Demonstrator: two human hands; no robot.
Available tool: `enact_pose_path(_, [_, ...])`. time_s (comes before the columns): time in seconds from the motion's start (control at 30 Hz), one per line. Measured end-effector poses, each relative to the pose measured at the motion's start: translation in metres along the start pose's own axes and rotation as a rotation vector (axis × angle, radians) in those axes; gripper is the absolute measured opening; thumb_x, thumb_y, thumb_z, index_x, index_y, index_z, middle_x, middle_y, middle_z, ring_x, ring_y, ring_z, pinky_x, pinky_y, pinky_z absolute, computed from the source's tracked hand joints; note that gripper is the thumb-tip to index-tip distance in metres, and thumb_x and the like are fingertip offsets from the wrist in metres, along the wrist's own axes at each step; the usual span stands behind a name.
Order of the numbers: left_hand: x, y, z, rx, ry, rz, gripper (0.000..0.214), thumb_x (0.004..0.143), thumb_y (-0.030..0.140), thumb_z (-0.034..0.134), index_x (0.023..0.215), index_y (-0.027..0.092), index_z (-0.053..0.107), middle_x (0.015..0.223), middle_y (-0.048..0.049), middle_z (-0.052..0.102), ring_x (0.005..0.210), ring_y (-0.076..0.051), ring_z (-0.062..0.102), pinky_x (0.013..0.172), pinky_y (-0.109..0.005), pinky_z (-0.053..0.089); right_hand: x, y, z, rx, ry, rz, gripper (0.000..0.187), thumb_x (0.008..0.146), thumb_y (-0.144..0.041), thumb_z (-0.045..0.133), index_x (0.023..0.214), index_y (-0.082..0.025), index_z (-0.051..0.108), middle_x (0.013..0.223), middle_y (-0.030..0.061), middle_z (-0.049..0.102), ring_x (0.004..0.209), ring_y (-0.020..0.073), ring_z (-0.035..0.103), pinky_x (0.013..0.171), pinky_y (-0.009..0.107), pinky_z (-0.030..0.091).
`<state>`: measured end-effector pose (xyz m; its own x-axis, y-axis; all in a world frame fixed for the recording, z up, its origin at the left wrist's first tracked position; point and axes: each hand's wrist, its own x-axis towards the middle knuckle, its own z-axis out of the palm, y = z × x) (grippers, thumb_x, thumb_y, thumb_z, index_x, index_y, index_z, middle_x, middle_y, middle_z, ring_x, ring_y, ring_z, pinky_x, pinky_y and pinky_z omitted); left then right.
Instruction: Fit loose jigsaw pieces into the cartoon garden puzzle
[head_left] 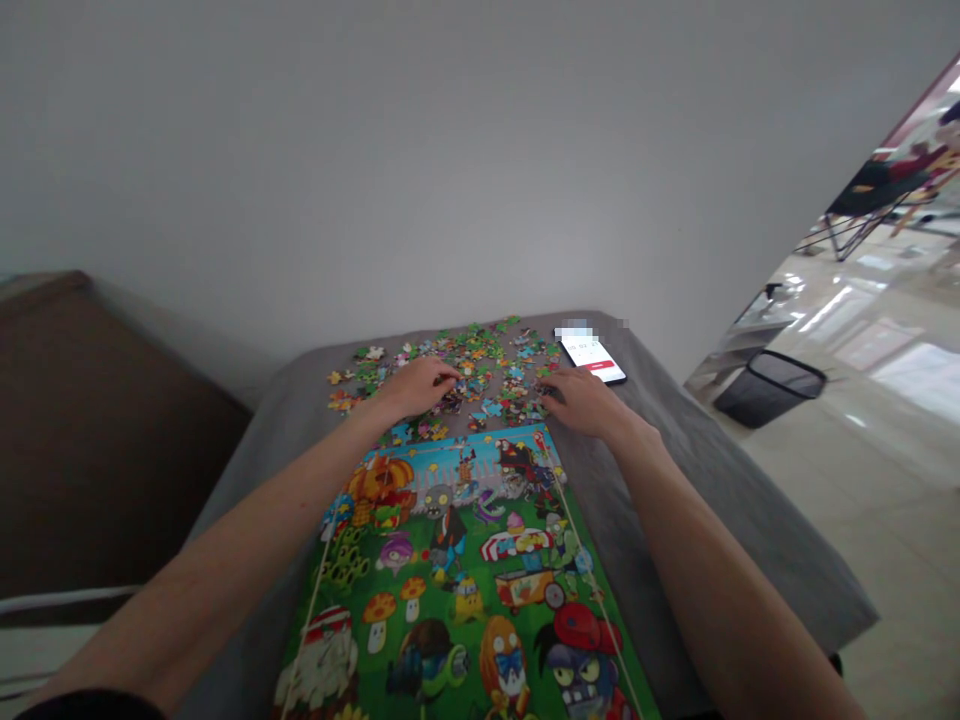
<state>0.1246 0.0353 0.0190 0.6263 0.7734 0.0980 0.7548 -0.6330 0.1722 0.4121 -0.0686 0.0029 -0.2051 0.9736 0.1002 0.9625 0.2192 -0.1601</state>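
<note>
Loose jigsaw puzzle pieces (480, 345) in many colours lie scattered over the far part of the cloth-covered table. My left hand (421, 386) is among them, thumb and forefinger pinched together on what looks like a small puzzle piece, mostly hidden by the fingers. At the right side of the pile, my right hand (583, 402) rests with curled fingers, thumb and forefinger apart around some pieces. A printed puzzle picture (465, 520) of cartoon plants and zombies lies flat between my forearms, its top edge just below the pieces.
A phone (600, 362) with a lit screen lies beyond my right hand. Grey cloth (720, 520) covers the table, which meets a pale wall (480, 180). A dark bin (772, 388) stands on the tiled floor at right. Brown furniture (97, 430) is at left.
</note>
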Motion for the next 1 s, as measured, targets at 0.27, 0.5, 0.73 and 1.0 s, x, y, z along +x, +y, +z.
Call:
enact_pose_path(0.27, [0.025,0.016,0.006,0.125,0.039,0.104,0.038,0.095,0.026,0.051,0.124,0.026,0.075,0.128,-0.0081,0.064,0.125,-0.028,0.058,0.114,-0.045,0.043,0.002,0.0,0.003,0.119,0.022,-0.078,0.034,0.101,-0.019,0.054,0.13,-0.019,0.072,0.131,0.0125,0.074,0.124,0.0268,0.067,0.107,0.041,0.05])
enact_pose_path(0.5, [0.07,0.044,0.015,0.175,-0.029,0.139,0.039,0.097,0.028,0.052,0.131,0.025,0.071,0.15,-0.0091,0.055,0.14,-0.03,0.047,0.119,-0.047,0.037,-0.001,-0.004,0.011,0.104,0.014,-0.07,0.044,0.103,-0.03,0.054,0.144,-0.014,0.062,0.154,0.0186,0.056,0.146,0.0303,0.049,0.12,0.047,0.04])
enact_pose_path(0.73, [0.103,0.011,0.0,0.24,-0.085,-0.049,0.048,0.1,0.026,0.047,0.146,0.023,0.059,0.158,-0.0145,0.048,0.144,-0.037,0.044,0.114,-0.058,0.039,-0.005,-0.014,-0.001,0.083,-0.032,-0.13,0.036,0.104,-0.022,0.048,0.132,-0.02,0.071,0.131,0.013,0.073,0.124,0.0283,0.067,0.108,0.042,0.048])
enact_pose_path(1.0, [0.122,0.009,-0.001,0.24,-0.109,-0.068,0.049,0.1,0.023,0.046,0.148,0.022,0.055,0.155,-0.0102,0.055,0.138,-0.03,0.052,0.113,-0.044,0.044,-0.008,-0.016,-0.006,0.108,-0.077,-0.084,0.043,0.102,-0.023,0.049,0.143,-0.019,0.062,0.137,0.0142,0.07,0.123,0.0319,0.067,0.102,0.044,0.051])
